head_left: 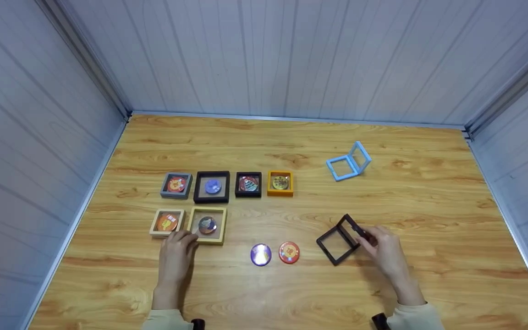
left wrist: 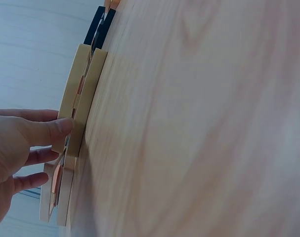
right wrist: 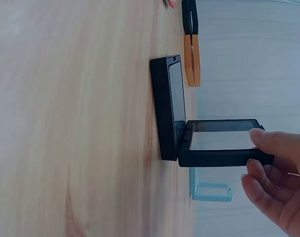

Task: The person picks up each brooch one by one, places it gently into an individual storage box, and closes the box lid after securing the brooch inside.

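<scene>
My left hand (head_left: 175, 253) pinches the near left corner of a pale yellow display frame (left wrist: 93, 94), its thumb on the near side. Inside that frame is a dark round badge (head_left: 207, 225). Close by the other left fingers is a smaller cream frame (head_left: 152, 233) with an orange badge (head_left: 167, 222). On the right, a black hinged display frame (head_left: 327, 254) stands unfolded, one half flat on the table and the other raised. My right hand (head_left: 385, 251) holds the raised half (right wrist: 219, 159) at its edge between thumb and fingers. A purple badge (head_left: 261, 255) and a red badge (head_left: 289, 252) lie between my hands.
Behind the left hand runs a row of closed frames with badges: grey (head_left: 163, 189), large black (head_left: 211, 200), small black (head_left: 248, 194) and orange (head_left: 280, 193). An unfolded light blue frame (head_left: 348, 176) stands at the back right. Panel walls border the wooden table (head_left: 264, 298).
</scene>
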{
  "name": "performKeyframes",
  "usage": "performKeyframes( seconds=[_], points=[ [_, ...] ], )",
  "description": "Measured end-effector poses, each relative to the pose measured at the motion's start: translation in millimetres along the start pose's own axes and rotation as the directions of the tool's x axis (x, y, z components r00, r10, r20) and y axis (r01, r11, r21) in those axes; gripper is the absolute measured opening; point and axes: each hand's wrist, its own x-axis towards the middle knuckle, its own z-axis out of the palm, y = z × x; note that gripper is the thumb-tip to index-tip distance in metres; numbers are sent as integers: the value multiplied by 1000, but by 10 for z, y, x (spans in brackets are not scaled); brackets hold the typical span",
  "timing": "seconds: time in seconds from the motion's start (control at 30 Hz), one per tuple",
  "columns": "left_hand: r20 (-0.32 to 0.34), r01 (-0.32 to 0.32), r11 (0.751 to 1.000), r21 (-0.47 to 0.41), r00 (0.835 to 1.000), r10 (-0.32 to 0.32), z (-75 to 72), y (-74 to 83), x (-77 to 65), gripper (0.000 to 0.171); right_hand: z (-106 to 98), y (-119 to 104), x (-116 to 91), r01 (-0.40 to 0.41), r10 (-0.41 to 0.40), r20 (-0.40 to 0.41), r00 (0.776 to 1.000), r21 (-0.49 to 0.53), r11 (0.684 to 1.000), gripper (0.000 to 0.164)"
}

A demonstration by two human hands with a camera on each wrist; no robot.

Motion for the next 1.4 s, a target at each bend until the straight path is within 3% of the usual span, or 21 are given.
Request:
performKeyframes(
  seconds=[0.33,0.57,1.0,1.1,1.2,1.4],
  points=[
    [25,17,1000,21,1000,-17,-67,131,6,21,33,-66,-32,-14,14,-14,1000,1,1000,18],
    [-31,-66,997,-43,997,64,-13,292,37,21,43,-103,-65,-60,60,1,998,21,998,18],
    [7,-202,971,-126,979,205,249,623,37,26,55,-157,-126,-89,89,-13,996,27,996,20],
    [63,-214,966,-147,972,225,295,694,37,30,60,-166,-133,-97,98,-7,995,30,995,19],
    [165,-199,965,-168,960,227,327,768,36,37,60,-179,-139,-100,100,-3,995,34,994,19],
    [378,-144,970,-198,901,211,395,886,21,51,77,-210,-146,-111,111,-4,994,49,993,20]
  ],
)
